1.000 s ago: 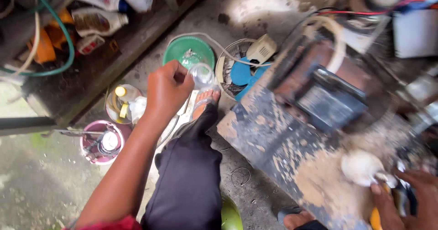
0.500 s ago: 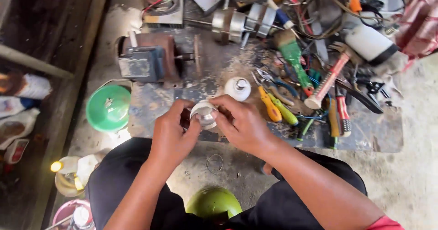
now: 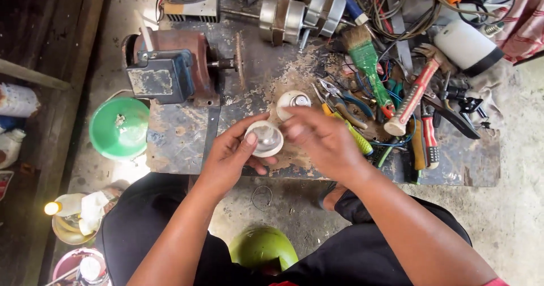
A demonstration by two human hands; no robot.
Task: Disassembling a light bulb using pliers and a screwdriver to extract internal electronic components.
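Over the counter (image 3: 181,144), head view: left hand (image 3: 235,155) grips a white round bulb cover (image 3: 264,138), thumb on its rim, held just above the worn metal top. Right hand (image 3: 326,144) is beside it, fingers curled loosely, touching the cover's edge; grip unclear. White bulb base (image 3: 292,100) sits behind. Green bowl (image 3: 119,127) left, bench grinder (image 3: 170,70) behind, pliers (image 3: 340,102) and hammer (image 3: 413,99) right.

Hidden, cropped and blurred parts
Right hand (image 3: 326,144) blurred; its fingers hide part of the bulb shell (image 3: 264,138); cloth (image 3: 524,19) cut off.
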